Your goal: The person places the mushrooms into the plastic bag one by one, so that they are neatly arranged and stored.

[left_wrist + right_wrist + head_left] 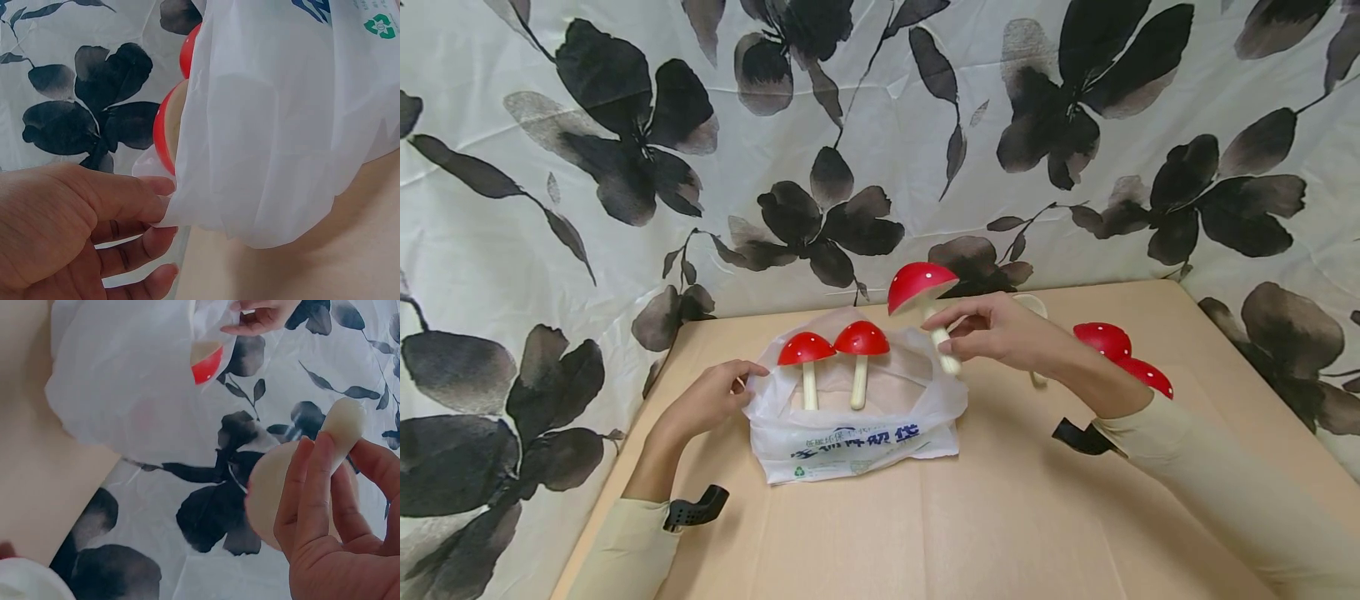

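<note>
My right hand (1000, 333) pinches the pale stem of a toy mushroom (922, 283) with a red, white-dotted cap, held up at the right side of a white plastic bag (857, 454). In the right wrist view, the stem's end pokes out between thumb and fingers of the hand (331, 512). The bag lies with its mouth spread; two more red-capped mushrooms (808, 350) (861, 340) stand in it side by side. At the left, my left hand (715, 400) pinches the bag's edge, as the left wrist view also shows the bag (262, 137) at the fingertips.
Two red mushroom caps (1102, 340) (1144, 375) lie on the table's right, partly behind the right forearm. A pale ring-shaped thing (1032, 305) is partly hidden by the right hand. Behind the wooden table (880, 533) hangs a floral cloth (925, 125).
</note>
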`<state>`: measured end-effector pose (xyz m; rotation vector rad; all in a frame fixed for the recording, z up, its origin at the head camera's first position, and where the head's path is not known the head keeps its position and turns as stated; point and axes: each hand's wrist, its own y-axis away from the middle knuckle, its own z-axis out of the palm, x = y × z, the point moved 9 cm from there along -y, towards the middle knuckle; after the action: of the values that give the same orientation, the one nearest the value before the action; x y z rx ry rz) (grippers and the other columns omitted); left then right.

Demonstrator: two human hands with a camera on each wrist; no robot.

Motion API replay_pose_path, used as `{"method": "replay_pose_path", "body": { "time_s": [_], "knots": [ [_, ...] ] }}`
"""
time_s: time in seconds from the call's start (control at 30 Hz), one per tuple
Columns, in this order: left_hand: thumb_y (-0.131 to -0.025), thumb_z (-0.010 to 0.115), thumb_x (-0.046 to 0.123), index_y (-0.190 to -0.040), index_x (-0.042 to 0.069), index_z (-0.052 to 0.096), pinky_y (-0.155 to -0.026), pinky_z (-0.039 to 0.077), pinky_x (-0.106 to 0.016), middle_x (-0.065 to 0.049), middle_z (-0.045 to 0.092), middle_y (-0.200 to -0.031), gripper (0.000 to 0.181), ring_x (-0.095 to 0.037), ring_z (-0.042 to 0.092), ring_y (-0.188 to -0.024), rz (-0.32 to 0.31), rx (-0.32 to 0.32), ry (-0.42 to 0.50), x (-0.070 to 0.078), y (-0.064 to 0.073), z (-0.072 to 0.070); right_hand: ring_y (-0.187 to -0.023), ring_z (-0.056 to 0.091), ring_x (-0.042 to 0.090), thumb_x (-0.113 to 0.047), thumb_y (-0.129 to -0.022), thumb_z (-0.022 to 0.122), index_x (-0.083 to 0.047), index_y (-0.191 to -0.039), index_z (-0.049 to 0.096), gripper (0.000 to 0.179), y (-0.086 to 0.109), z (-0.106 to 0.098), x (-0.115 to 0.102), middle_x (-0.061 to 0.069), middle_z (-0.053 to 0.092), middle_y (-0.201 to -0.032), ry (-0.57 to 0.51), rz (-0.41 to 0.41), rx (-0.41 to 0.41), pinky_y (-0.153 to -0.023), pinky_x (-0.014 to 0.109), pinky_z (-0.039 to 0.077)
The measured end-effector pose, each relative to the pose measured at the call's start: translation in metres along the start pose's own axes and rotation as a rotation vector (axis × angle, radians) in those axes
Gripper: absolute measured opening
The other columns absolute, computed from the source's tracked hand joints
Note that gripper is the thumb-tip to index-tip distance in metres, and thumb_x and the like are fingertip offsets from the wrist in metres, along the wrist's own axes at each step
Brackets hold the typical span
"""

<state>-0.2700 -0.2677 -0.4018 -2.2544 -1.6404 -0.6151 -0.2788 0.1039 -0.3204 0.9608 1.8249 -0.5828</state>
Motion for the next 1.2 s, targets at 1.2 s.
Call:
{"method": "replay_pose_path", "body": {
  "time_s": [1.2],
  "knots": [
    [-0.09,0.058,-0.008,-0.118,-0.005,0.068,-0.071,0.051,-0.027,-0.009,0.065,-0.097,0.031,-0.021,0.056,-0.083,0.016,0.016,0.003,0.005,-0.002,-0.002,-0.107,0.062,0.024,-0.005,-0.09,0.073,-0.007,-0.137,0.063,0.048,-0.048,0.091,0.006,0.012,0.064,-0.127,0.047,-0.017,-0.21,-0.083,0.03,0.058]
  ]
}}
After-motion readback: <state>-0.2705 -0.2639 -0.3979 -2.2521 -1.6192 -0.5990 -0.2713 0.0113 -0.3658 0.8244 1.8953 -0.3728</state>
